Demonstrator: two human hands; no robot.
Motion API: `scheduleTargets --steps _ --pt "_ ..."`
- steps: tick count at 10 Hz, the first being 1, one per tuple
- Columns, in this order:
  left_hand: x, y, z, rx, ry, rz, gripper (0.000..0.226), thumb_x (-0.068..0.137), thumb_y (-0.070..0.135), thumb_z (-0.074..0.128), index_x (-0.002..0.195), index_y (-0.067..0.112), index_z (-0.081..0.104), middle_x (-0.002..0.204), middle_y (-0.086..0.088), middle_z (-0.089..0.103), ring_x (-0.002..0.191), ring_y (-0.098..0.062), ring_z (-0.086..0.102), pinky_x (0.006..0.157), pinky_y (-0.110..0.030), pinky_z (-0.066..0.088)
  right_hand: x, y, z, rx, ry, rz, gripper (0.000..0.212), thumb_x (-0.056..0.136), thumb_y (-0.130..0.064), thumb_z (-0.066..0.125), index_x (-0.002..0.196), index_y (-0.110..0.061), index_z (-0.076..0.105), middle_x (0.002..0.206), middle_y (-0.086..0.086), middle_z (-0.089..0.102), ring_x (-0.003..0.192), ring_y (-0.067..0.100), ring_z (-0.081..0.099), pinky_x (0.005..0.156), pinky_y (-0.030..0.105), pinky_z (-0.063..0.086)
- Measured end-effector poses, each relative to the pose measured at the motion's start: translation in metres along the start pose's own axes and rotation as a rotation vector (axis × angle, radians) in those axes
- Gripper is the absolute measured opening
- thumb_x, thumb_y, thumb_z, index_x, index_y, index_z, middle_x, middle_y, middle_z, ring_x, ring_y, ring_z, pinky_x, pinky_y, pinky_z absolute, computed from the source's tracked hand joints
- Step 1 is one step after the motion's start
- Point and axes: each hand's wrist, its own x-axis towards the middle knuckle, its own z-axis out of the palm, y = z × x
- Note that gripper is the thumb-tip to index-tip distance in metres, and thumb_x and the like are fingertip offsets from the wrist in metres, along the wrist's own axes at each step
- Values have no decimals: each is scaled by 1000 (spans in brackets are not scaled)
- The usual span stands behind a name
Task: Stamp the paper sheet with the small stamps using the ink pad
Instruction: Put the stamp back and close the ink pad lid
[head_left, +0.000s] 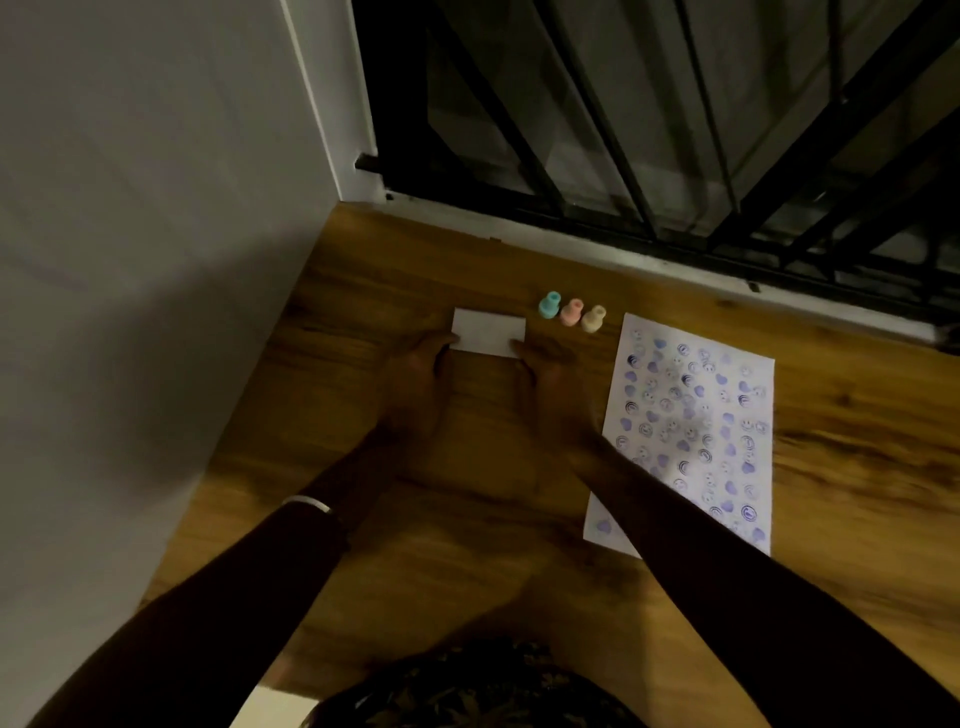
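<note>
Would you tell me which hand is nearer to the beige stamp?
Right. The right hand sits just in front of the beige stamp, gripping the white box; the left hand holds its far side.

Stamps, ink pad and a stamped sheet on wood.
The white ink pad (489, 339) lies flat; teal (549, 304), pink (571, 312) and beige (592, 318) stamps stand upright just beside it; the paper sheet (691, 431) carries many purple prints.

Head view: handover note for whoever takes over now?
Left hand and right hand: each grips a near corner of the white ink pad case, which looks shut, on the wooden table.
Three small stamps stand in a row beyond the case, untouched.
Paper sheet, right of the hands, is already covered in purple prints.
Left: little if any stamping; probably just tidying away.
</note>
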Motion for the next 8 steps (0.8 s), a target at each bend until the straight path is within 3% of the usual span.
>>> scheduleTargets --steps 1,2,4,5,6,7,8 --pt "13 -3 6 -4 -37 1 33 95 12 55 128 10 60 134 -17 56 122 -33 53 109 -43 36 9 3 0 -48 -27 -9 54 94 -12 51 145 -18 34 151 16 35 139 33 31 114 48 30" --pt "20 -5 10 -8 -53 23 37 96 17 53 133 13 56 137 -18 55 122 -35 54 108 -49 39 16 5 0 -89 -7 3 57 94 -12 53 147 -19 32 153 15 31 140 33 29 113 50 31" --pt "27 -8 14 92 -59 78 54 93 42 30 140 22 48 136 -13 56 119 -31 56 101 -51 46 22 7 2 -114 -18 36 62 93 -10 53 148 -21 27 157 12 24 141 36 27 110 52 35" --pt "25 -8 12 135 -94 66 57 93 46 29 143 23 43 138 -15 53 123 -35 52 103 -53 42 18 6 1 -58 25 31 57 96 -15 48 149 -22 28 156 13 25 139 36 30 109 51 37" --pt "21 3 7 187 -95 8 51 97 38 42 146 24 36 134 -16 55 120 -35 53 101 -48 43 8 2 -2 -39 39 60 60 94 -16 47 150 -20 24 155 17 26 138 37 31 107 53 35" --pt "5 10 4 309 -18 54 52 99 42 34 144 16 41 139 -18 49 125 -36 47 108 -49 34 -7 -1 -4 -65 73 64 60 92 -17 53 147 -14 29 150 22 34 133 39 38 106 54 38" --pt "-9 17 -1 340 -43 97 51 97 31 45 144 12 40 139 -21 47 122 -39 47 104 -53 36 -19 -13 -7 -50 115 47 60 91 -16 56 145 -16 32 147 19 39 132 38 39 107 54 36"
